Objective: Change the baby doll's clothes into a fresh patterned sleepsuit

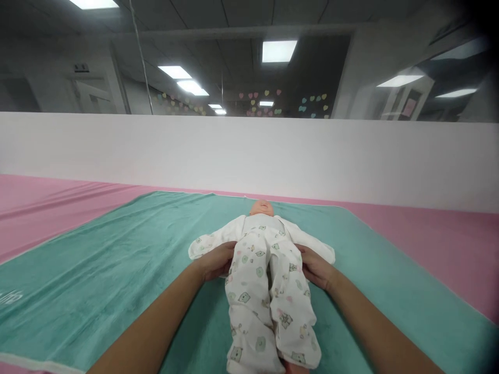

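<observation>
A baby doll in a white one-piece cotton sleepsuit printed with small pastel animal figures (265, 270) lies on its back on a teal plush blanket (117, 259). The doll is positioned lengthwise. Its bare plastic head (262, 208) is close to the far edge of the blanket, and its covered feet point toward the near edge, just right of the blanket's middle. The doll's two sleeves are spread outward to either side and rest flat on the blanket. The left hand (216, 261) is set against the doll's side at waist level, just below the outspread sleeve, and touches the sleepsuit. Its fingers are held close together and reach in toward the doll, and the fingertips are hidden by the cloth. The right hand (315, 267) is placed in the same way on the opposite side, also with the fingers close together and the tips out of sight. For both hands, it cannot be told whether the fingers grip the cloth. The blanket lies on a pink sheet-covered surface (47, 202), which shows beyond the blanket's left, far and right edges. A plain white partition panel (249, 150) runs along the far edge of the pink surface.
</observation>
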The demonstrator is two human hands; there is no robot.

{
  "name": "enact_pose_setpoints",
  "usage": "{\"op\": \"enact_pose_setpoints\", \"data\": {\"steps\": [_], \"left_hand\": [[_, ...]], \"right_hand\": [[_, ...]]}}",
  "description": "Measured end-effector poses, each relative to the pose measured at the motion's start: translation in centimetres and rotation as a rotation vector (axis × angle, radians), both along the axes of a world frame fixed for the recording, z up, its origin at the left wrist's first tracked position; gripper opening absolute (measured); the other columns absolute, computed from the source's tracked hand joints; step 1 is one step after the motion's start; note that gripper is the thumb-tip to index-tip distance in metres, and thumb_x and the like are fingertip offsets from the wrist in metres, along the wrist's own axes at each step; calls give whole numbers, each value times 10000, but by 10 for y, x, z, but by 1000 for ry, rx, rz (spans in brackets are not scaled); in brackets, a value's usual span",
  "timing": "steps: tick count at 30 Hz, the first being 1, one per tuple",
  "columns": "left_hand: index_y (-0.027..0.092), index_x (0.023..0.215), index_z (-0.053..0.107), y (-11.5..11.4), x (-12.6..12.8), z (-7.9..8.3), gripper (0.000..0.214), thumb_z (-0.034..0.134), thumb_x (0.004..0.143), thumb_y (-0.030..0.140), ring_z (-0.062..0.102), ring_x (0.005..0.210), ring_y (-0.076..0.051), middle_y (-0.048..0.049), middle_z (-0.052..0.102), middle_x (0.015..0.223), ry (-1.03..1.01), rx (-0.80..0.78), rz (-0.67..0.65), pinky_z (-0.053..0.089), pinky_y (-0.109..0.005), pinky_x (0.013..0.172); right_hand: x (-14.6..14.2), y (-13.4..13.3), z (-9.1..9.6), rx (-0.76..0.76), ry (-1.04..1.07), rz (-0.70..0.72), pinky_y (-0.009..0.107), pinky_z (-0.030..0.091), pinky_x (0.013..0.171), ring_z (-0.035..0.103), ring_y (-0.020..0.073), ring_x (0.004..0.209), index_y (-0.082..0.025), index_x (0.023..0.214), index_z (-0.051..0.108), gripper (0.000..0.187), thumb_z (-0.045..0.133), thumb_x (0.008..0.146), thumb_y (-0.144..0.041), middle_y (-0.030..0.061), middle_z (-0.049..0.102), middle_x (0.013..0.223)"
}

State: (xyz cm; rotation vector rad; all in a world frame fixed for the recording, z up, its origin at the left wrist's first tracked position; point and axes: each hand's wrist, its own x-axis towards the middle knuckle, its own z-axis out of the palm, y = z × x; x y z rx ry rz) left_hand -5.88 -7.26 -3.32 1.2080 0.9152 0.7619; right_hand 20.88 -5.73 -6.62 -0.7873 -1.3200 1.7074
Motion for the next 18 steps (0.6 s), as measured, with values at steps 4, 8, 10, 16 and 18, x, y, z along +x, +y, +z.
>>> {"op": "enact_pose_setpoints", "data": {"steps": [4, 8, 10, 16, 18], "left_hand": [[149, 994, 603, -2, 11, -4, 395, 703, 622, 234, 603, 893, -230, -84, 656, 912, -143, 46, 109, 474, -326, 785], [154, 947, 609, -5, 22, -8, 318, 669, 639, 208, 588, 909, -217, -72, 649, 938, -107, 104, 272, 461, -309, 794], [157, 903, 610, -6, 24, -9, 262, 652, 647, 202, 573, 923, -212, -66, 644, 940, -68, 125, 327, 451, -298, 797], [158, 748, 587, -4, 24, -9, 98, 599, 670, 216, 552, 841, -199, -57, 628, 815, 2, 163, 464, 439, -285, 734], [169, 755, 591, -8, 25, -6, 106, 602, 662, 217, 553, 807, -191, -51, 622, 811, -15, 184, 402, 441, -281, 719]], "right_hand": [[2, 1, -1, 4, 111, 17, 383, 453, 865, 604, 241, 952, -208, 1093, 625, 368, 611, 726, -177, 64, 686, 946], [2, -1, 2, 14, 149, -2, 387, 446, 871, 610, 241, 937, -231, 1124, 606, 394, 611, 734, -179, 50, 695, 906], [0, -1, 1, 23, 137, -35, 391, 449, 866, 608, 246, 937, -224, 1135, 599, 408, 622, 729, -195, 52, 694, 907], [-20, -3, 1, 18, 51, -211, 382, 470, 816, 595, 253, 933, -241, 1132, 595, 416, 655, 722, -282, 55, 677, 976], [-25, -8, 8, 51, 17, -281, 377, 471, 811, 579, 261, 956, -240, 1106, 612, 386, 649, 732, -331, 63, 665, 1017]]}}
